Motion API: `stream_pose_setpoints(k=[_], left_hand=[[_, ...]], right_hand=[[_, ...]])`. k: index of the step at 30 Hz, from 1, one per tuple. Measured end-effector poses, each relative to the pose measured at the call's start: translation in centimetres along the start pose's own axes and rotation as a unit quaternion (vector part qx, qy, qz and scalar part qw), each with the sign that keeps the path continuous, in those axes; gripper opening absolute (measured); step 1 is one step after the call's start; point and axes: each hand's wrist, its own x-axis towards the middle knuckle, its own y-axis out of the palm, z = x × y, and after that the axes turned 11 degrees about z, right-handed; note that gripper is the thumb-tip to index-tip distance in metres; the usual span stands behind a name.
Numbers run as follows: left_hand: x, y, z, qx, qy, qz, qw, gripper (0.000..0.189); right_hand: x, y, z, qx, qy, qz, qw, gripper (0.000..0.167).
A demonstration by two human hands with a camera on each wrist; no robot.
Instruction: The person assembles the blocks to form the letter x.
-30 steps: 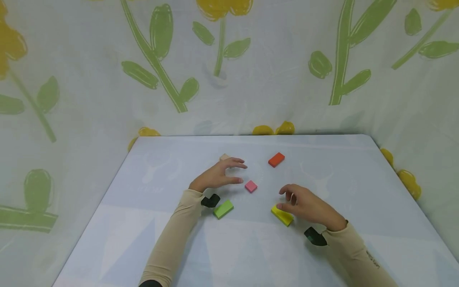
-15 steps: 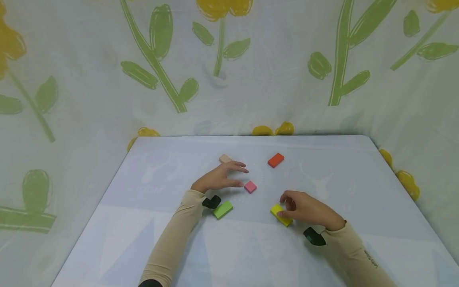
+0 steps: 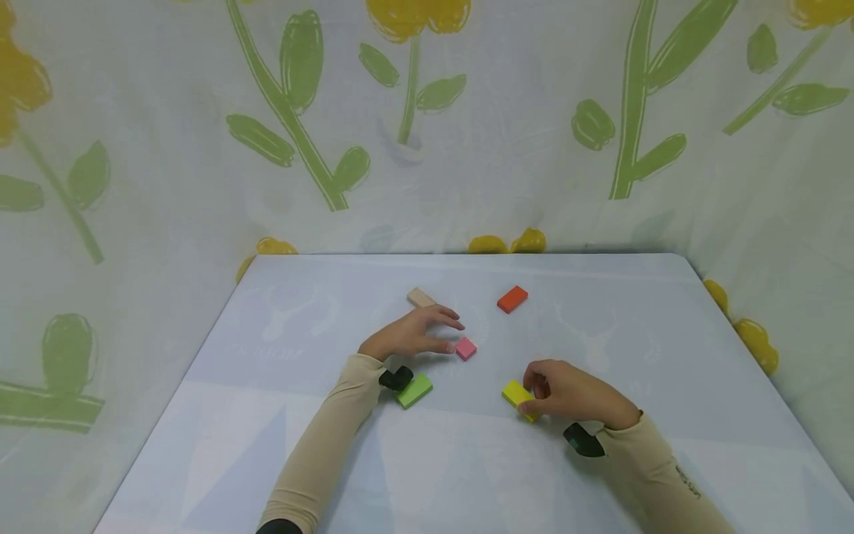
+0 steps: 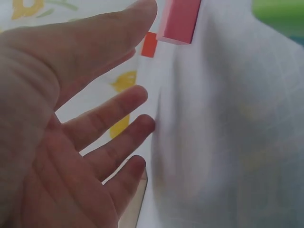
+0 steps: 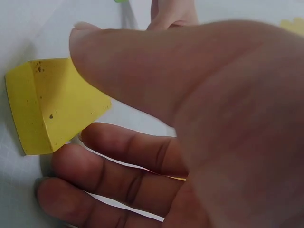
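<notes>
Though flat—yellow block (image 3: 514,392) within grip (image 3: 575,391)

On table (image 3: 447,475): far-left block (image 3: 419,297) is lying behind left hand (image 3: 411,334); far-right block (image 3: 512,300) is lying right of that; middle block (image 3: 466,349) is sitting just right of left hand; near-left block (image 3: 416,391) is lying before it; near-right block (image 3: 514,393) is lying between right hand (image 3: 567,389)'s thumb (image 5: 118,57) and fingers (image 5: 121,178).

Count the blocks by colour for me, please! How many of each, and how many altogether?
Yellow block: 1
Pink block: 1
Green block: 1
Orange block: 1
Beige block: 1
Total: 5
</notes>
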Motion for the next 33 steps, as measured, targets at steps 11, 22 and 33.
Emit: stream_pose_setpoints(k=[11,22,33], left_hand=[[0.33,0.3,0.54,-0.005,0.003,0.0,1.0,0.043],[0.48,0.46,0.1,0.011,-0.001,0.0,0.9999,0.039],[0.69,0.57,0.13,0.017,-0.003,-0.005,0.9998,0.035]], right_hand=[[0.01,-0.01,0.0,-0.001,0.0,0.003,1.0,0.034],[0.04,0.21,0.13,-0.004,0.015,0.0,0.9999,0.037],[-0.22,0.4,0.47,-0.033,0.049,-0.013,0.9981,0.039]])
